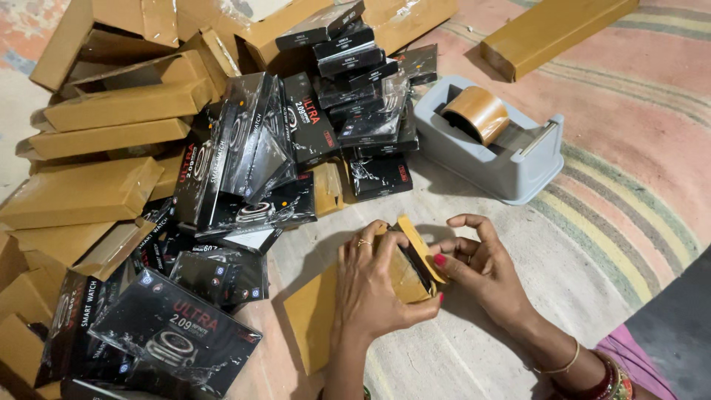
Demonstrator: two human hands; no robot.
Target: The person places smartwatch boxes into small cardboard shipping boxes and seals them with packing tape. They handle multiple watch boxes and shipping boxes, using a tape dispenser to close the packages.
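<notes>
- A heap of black boxes (244, 170) lay far left.
- A grey tape dispenser (492, 144) stood far right.
- The brown carton (333, 304) lay near, centre.
- The left hand (374, 285) pressed it; the right hand (481, 270) gripped its flap (418, 248).

Brown cardboard sleeve (326, 311), black glossy boxes (178, 333) with red and white print, grey tape dispenser (492, 152) with brown tape roll (478, 112), pink-green striped rug (629, 170).
</notes>
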